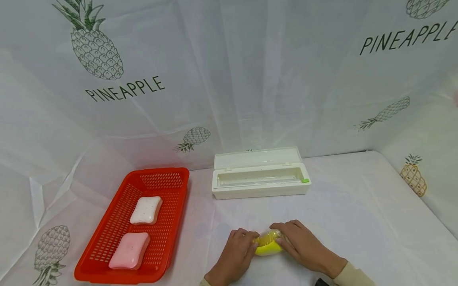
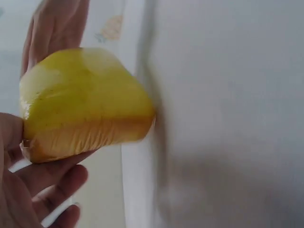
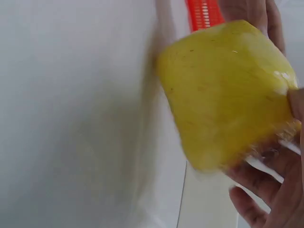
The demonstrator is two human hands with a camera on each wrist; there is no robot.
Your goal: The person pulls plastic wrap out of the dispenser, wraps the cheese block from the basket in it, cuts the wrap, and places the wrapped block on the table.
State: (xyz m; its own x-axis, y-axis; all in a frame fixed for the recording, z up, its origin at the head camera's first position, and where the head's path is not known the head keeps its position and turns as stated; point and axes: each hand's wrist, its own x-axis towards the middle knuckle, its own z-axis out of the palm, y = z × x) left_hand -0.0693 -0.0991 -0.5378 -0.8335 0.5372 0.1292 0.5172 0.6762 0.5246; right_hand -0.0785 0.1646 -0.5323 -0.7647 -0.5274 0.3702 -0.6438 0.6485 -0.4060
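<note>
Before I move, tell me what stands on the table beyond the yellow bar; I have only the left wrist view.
Observer: Beyond the yellow bar stands a white box with its lid open.
Operator: Now report what is off to the person's left.
Observer: A red basket, with a white bar and a pink bar in it.

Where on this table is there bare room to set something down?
Widest: the table right of the box and right hand. Narrower: between basket and left hand, and between box and hands. Crowded: front middle, where hands hold the yellow block.
</note>
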